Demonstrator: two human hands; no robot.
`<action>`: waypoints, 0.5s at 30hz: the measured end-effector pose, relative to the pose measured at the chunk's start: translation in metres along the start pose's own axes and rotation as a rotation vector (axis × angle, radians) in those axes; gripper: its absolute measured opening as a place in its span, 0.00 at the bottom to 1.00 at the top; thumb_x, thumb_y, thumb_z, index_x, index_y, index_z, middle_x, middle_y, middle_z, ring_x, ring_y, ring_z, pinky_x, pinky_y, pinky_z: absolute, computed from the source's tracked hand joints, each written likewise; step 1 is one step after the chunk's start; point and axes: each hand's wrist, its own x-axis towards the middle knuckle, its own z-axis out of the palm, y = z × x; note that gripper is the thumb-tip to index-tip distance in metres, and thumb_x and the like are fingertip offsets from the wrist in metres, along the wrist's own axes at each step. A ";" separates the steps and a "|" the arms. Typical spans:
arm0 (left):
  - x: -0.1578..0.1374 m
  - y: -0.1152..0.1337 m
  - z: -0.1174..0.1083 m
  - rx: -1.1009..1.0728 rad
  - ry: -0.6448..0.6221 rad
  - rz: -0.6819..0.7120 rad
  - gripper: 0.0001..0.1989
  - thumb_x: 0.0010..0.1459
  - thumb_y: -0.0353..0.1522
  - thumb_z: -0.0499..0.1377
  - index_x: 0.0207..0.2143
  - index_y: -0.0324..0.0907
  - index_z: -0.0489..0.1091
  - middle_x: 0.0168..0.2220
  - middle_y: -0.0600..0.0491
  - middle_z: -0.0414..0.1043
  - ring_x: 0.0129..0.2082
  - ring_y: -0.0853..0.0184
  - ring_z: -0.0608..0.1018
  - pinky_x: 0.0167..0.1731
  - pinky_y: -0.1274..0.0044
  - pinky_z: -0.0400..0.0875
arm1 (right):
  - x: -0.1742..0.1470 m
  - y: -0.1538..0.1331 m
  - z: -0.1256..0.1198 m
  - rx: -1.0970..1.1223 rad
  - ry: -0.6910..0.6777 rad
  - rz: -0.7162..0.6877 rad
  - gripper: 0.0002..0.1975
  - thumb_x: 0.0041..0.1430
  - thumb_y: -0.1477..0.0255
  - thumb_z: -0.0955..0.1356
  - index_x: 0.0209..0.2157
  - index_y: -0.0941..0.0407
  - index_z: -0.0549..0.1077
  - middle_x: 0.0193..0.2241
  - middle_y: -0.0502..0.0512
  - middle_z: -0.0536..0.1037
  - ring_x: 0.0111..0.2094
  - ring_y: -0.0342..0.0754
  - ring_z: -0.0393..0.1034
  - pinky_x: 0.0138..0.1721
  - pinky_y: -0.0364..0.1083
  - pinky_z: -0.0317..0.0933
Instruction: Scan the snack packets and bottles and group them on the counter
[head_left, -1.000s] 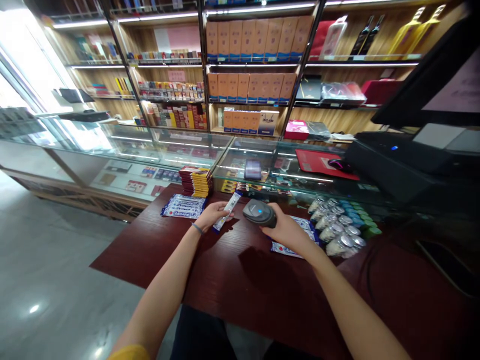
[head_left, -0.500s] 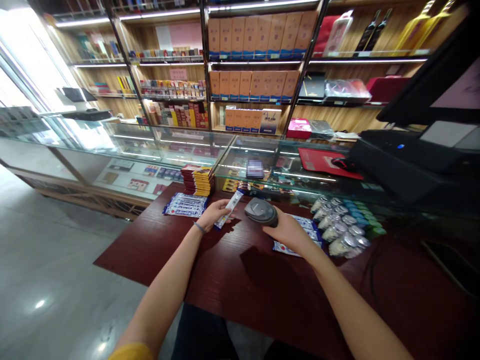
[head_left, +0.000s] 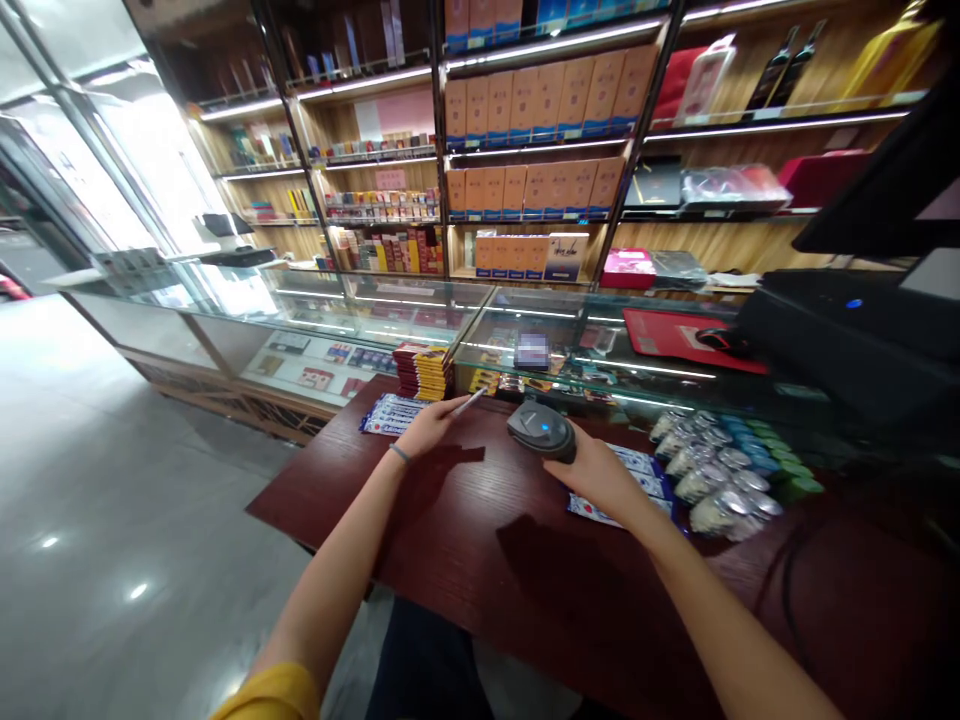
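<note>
My left hand (head_left: 429, 427) grips a slim wrapped snack bar (head_left: 469, 402), held edge-on above the dark red table. In my right hand (head_left: 592, 462) is a grey barcode scanner (head_left: 541, 430) with a blue light showing on top, its head pointing toward the bar. Beyond my left wrist lies a row of blue-and-white wrapped bars (head_left: 391, 413). More blue-and-white bars (head_left: 645, 487) lie flat beneath my right hand and forearm, partly covered by them. A stack of red-and-yellow packets (head_left: 421, 371) stands behind the left row.
Several clear-lidded jars (head_left: 709, 470) and blue and green packs (head_left: 780, 452) stand at the right. Behind the table runs a glass display counter (head_left: 420, 318), with a red mat (head_left: 675, 335), a mouse (head_left: 721, 341) and a dark monitor stand (head_left: 817, 320). A cable curves along the table's right side.
The bar in my left hand has turned from showing its flat face to showing its thin edge. A blue light now shows on the scanner. The whole view has shifted.
</note>
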 end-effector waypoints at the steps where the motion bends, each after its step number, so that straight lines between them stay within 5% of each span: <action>1: -0.007 -0.002 -0.008 0.134 0.009 0.071 0.23 0.63 0.28 0.54 0.59 0.46 0.70 0.53 0.49 0.76 0.52 0.61 0.76 0.55 0.68 0.69 | 0.000 0.000 0.002 0.009 0.003 -0.006 0.28 0.52 0.68 0.69 0.56 0.52 0.69 0.45 0.57 0.81 0.49 0.60 0.75 0.48 0.52 0.65; 7: -0.060 -0.026 -0.055 0.660 -0.016 0.237 0.27 0.61 0.22 0.51 0.60 0.48 0.69 0.57 0.48 0.72 0.55 0.61 0.75 0.56 0.67 0.69 | -0.001 -0.009 0.026 0.082 0.017 -0.050 0.28 0.53 0.67 0.69 0.57 0.50 0.68 0.45 0.57 0.81 0.48 0.60 0.76 0.47 0.52 0.66; 15: -0.101 -0.054 -0.094 0.822 -0.025 0.263 0.20 0.67 0.28 0.49 0.57 0.46 0.71 0.56 0.49 0.74 0.57 0.62 0.75 0.59 0.65 0.66 | -0.008 -0.028 0.041 0.033 -0.050 0.004 0.29 0.52 0.68 0.70 0.58 0.51 0.67 0.43 0.59 0.82 0.51 0.63 0.74 0.47 0.53 0.66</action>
